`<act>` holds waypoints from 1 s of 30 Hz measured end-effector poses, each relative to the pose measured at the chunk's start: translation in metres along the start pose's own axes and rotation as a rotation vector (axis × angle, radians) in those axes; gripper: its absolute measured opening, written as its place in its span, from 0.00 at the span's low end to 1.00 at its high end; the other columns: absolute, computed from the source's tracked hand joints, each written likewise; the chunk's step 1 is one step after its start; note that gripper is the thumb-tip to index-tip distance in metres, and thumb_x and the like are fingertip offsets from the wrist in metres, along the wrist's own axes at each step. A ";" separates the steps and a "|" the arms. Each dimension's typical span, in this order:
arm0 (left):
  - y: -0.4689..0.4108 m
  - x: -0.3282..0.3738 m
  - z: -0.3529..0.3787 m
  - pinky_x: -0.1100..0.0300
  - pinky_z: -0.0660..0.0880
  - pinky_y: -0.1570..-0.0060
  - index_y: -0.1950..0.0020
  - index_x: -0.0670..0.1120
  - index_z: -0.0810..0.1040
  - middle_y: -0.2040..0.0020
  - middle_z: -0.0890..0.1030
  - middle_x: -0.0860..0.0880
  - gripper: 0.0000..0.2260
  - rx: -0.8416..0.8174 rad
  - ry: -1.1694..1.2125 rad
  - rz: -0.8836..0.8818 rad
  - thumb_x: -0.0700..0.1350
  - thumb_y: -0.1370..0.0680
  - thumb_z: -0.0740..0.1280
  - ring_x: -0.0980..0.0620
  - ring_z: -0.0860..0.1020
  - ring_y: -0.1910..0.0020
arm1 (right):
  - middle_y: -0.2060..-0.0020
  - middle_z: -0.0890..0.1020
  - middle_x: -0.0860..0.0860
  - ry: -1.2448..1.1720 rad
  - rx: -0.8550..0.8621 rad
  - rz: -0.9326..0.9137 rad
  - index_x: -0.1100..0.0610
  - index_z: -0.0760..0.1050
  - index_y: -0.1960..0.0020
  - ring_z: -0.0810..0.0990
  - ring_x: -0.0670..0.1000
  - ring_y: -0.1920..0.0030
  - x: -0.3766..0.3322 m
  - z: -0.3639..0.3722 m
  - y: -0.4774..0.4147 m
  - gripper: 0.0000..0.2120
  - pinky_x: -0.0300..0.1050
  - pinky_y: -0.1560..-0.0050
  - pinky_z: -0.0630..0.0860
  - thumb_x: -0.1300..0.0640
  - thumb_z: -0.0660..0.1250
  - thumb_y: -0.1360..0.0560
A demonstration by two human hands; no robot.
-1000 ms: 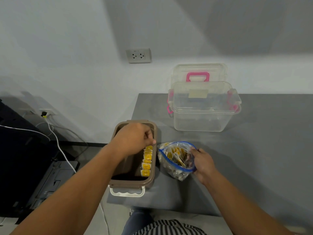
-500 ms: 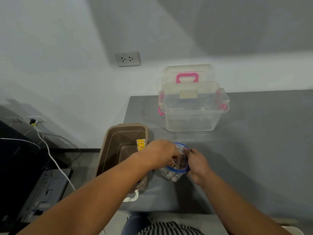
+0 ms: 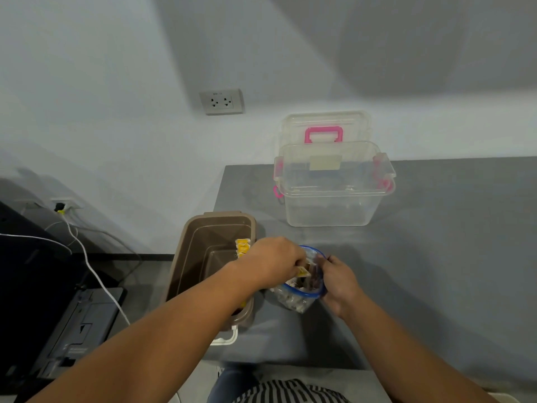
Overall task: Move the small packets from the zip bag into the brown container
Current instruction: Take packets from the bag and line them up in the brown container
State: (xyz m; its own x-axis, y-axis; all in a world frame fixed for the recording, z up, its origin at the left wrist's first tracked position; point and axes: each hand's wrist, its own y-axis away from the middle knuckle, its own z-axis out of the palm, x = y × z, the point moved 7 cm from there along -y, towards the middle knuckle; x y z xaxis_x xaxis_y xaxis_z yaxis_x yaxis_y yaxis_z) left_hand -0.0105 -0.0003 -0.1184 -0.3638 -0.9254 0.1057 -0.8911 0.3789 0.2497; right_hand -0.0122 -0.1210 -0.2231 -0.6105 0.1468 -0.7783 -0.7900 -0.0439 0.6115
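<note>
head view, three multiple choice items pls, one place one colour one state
1. The zip bag stands: A) on the table, right of the brown container; B) inside that container; C) on the floor.
2. The handle on the clear lid is: A) green; B) black; C) pink.
3. The left hand is: A) flat on the table; B) pinching a yellow packet at the bag's mouth; C) gripping the lid.
Answers: 1 A, it sits on the tabletop beside the container. 2 C, the arch is pink. 3 B, the packet shows in its grip.
</note>
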 end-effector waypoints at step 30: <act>0.111 -0.117 -0.029 0.68 0.73 0.60 0.54 0.54 0.83 0.65 0.81 0.60 0.01 0.051 0.255 -0.280 0.47 0.24 0.73 0.64 0.78 0.65 | 0.67 0.75 0.54 -0.077 0.087 0.022 0.59 0.73 0.55 0.70 0.49 0.71 -0.003 0.013 0.000 0.10 0.40 0.74 0.71 0.60 0.60 0.16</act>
State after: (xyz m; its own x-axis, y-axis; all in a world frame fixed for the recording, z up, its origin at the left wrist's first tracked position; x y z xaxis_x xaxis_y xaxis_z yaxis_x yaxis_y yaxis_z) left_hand -0.0595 0.1499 -0.0751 -0.0304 -0.9601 0.2782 -0.9611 0.1045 0.2558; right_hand -0.0102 -0.1088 -0.2189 -0.6186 0.2226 -0.7535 -0.7669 0.0378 0.6407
